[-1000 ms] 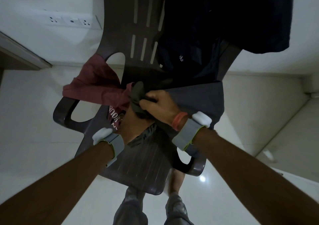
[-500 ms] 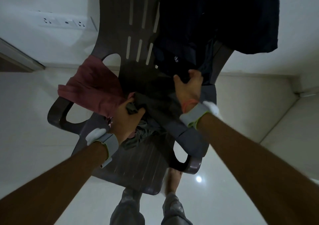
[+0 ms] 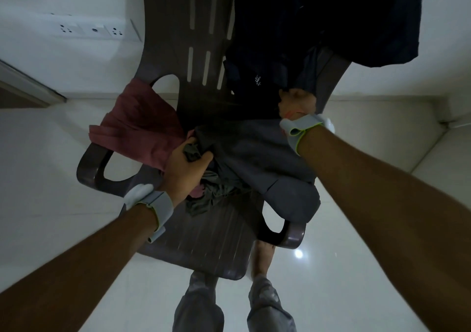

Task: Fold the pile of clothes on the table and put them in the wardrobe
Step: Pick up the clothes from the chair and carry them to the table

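home room, plastic chair (image 3: 204, 245), wall sockets (image 3: 91, 29), tiled floor (image 3: 51, 178)

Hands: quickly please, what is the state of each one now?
Left hand: closed, grips the grey-green garment.
Right hand: closed, grips the hanging dark garment.

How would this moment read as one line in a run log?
left hand grips olive cloth | right hand at dark shirt, grip unclear | place: chair | folding not begun
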Available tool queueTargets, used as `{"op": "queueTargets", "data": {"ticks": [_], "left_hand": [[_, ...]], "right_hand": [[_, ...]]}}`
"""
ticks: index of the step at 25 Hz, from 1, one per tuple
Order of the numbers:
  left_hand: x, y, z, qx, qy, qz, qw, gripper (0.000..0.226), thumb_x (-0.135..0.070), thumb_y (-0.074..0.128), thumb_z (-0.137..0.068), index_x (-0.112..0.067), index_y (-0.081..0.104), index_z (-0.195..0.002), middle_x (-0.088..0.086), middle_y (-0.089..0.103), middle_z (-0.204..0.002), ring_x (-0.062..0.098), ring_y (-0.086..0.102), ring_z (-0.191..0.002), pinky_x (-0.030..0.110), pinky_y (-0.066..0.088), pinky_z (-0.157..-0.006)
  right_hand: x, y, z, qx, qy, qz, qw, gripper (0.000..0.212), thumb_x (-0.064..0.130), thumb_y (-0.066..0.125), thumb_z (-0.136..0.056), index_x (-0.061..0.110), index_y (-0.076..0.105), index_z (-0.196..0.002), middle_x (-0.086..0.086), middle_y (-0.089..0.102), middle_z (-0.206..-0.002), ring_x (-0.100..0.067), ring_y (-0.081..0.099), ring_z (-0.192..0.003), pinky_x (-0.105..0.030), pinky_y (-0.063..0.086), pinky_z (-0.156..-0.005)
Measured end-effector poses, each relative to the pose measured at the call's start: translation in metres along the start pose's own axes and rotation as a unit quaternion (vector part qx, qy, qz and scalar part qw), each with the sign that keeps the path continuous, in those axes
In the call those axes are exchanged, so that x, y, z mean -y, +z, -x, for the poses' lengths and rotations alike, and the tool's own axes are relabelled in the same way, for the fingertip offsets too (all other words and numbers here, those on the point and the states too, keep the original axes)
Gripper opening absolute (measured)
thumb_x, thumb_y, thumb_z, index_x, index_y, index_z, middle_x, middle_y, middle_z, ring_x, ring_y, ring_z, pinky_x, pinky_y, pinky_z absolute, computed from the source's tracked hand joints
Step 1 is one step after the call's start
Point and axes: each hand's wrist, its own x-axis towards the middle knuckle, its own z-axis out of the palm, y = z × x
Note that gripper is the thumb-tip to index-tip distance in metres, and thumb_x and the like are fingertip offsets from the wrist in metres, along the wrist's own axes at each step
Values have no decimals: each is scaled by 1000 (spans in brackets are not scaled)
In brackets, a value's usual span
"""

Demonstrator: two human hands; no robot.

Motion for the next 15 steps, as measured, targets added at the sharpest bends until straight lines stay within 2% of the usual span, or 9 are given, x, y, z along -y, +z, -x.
{"op": "queueTargets", "data": {"ticks": [2,5,7,9,11,13,15], "left_hand": [[-4,-3,6,-11,-4,-2,1000,20,-33,64,-80,-42,67,-97,-21,72,-94,11,68,-99,50,55,-95],[-24,-6,16,-2,11,-1,1000,27,-36,68,-79,-37,68,-106,-8,72,-113,21,66,-112,52,51,-102],[-49,-10,26,11,54,-20,998,38,-44,67,-78,-37,64,-115,-5,70,-120,16,64,-117,46,51,-104],[-90,-14,44,30,129,-76,988,46,-43,65,-79,-38,55,-124,-11,69,-111,6,66,-104,40,55,-93],[-117,-13,54,28,161,-101,981,74,-41,66,-81,-35,36,-148,-5,69,-114,10,68,-102,40,57,-88],[-144,-12,68,0,180,-135,974,96,-42,68,-84,-35,10,-160,3,71,-112,18,70,-96,43,57,-84],[-179,-10,89,-26,233,-190,953,100,-44,66,-86,-36,1,-161,5,70,-88,20,68,-72,45,56,-68]], "right_hand": [[-4,-1,29,-38,-59,105,992,11,26,63,-93,16,66,-91,-3,61,-83,-23,58,-79,-28,43,-72],[-19,5,84,21,-246,202,948,31,39,54,-94,10,55,-82,-10,58,-79,-35,58,-80,-33,37,-67],[-16,0,113,57,-352,197,914,37,40,50,-92,5,58,-80,-12,61,-84,-35,57,-82,-35,39,-67],[14,-18,139,82,-432,167,883,37,36,52,-91,5,59,-74,-10,60,-81,-30,55,-79,-33,36,-64],[41,-30,157,98,-470,149,865,35,33,55,-87,7,52,-62,-5,55,-67,-23,50,-65,-32,33,-56],[69,-50,175,115,-504,133,845,36,28,59,-83,10,45,-55,-1,48,-57,-18,43,-54,-31,30,-50],[104,-76,194,129,-550,111,817,36,24,62,-81,12,43,-52,0,47,-54,-16,40,-49,-29,29,-49]]}}
